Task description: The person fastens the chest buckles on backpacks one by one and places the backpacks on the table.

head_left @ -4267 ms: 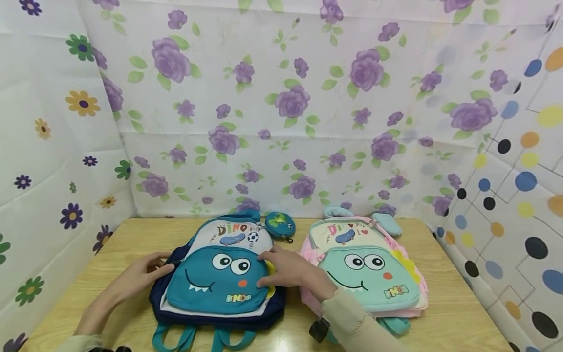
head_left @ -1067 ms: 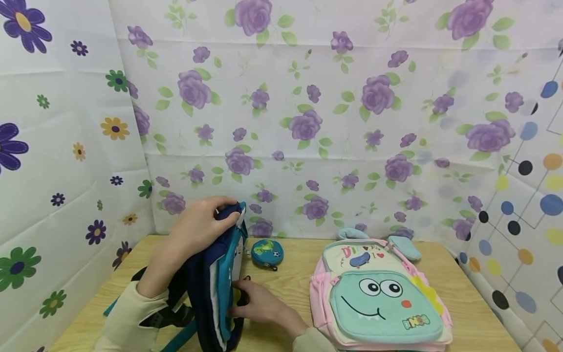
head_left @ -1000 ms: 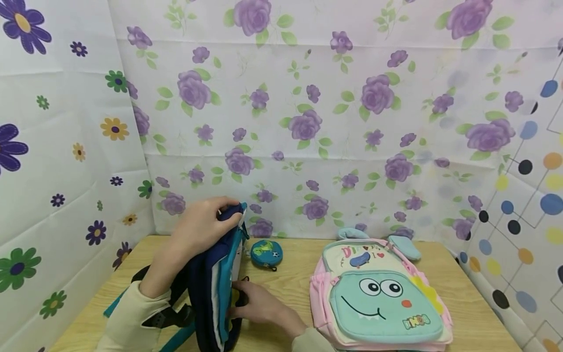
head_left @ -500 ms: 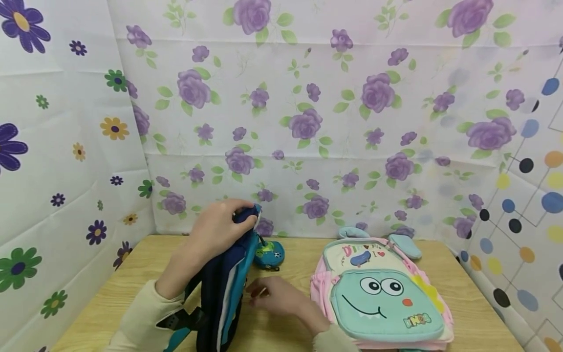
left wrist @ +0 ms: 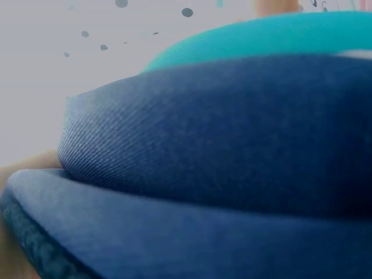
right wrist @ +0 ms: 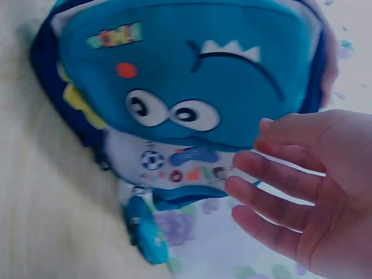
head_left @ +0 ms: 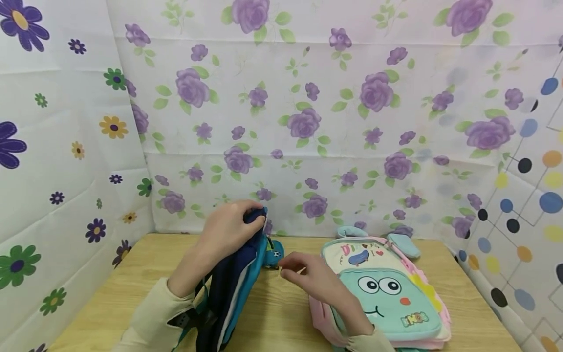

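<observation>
A navy and teal children's backpack stands on its side edge on the table, leaning right, its front turned rightward. My left hand grips its upper side, thumb on the right and fingers over the far part. In the left wrist view, navy fabric fills most of the picture and hides the fingers. My right hand, fingers relaxed and holding nothing, is apart from the bag to its right. The right wrist view shows the dinosaur-face pocket and the small round teal pouch hanging from the bag.
A pink and mint dinosaur backpack lies face up on the right of the wooden table, partly behind my right forearm. A flowered cloth hangs behind the table, with patterned cloths at both sides.
The blue backpack, flat on its back at first, was turned onto its edge. My right hand has let go and moved right; my left hand has shifted slightly right with the bag.
</observation>
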The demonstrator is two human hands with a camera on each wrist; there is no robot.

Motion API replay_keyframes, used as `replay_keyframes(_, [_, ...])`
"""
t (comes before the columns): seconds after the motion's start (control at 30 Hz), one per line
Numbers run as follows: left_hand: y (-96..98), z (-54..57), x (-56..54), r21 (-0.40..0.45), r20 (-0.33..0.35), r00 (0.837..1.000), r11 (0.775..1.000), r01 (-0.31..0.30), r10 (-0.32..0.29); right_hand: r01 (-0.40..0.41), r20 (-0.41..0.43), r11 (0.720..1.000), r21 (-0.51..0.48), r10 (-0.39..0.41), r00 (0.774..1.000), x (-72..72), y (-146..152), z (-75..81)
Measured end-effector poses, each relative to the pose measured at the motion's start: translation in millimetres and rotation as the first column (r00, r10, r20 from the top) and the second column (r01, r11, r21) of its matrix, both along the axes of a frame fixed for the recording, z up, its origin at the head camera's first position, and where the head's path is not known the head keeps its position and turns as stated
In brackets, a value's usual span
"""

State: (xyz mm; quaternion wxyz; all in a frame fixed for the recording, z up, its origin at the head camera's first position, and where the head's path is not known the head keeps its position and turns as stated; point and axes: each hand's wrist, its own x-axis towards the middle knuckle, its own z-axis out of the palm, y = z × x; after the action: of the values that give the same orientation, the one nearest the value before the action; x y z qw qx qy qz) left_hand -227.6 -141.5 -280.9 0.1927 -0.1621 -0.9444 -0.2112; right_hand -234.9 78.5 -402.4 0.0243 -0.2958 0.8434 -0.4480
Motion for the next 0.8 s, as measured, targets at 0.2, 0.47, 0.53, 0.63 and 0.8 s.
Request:
replay_keyframes(0.2, [6.9,-3.5,2.3,-0.029,0.029,1.000,1.000,-0.001,0.002,0.121,-0.026,0.987,-0.107,-0.125,0.992,8.8,8,9.2])
replay_keyframes(0.47, [19.3,-4.3,1.2,-0.042,0.052,0.999,0.999,0.007,-0.005,0.111,-0.077,0.982,-0.155,-0.124,0.989,8.2,15,17.3])
replay_keyframes(0.53, [22.4,-4.1,2.4,-0.052,0.056,0.998,0.999,0.013,-0.010,0.103,-0.086,0.982,-0.158,-0.117,0.989,8.0,16,20.5])
replay_keyframes(0.63, [27.3,-3.6,3.5,-0.061,0.050,0.998,0.998,0.030,-0.027,0.096,-0.100,0.981,-0.170,-0.114,0.988,6.5,18,26.4])
replay_keyframes(0.8, [35.6,-2.2,1.8,-0.072,0.033,0.998,0.996,0.046,-0.044,0.104,-0.100,0.981,-0.165,-0.121,0.988,2.7,22,36.0])
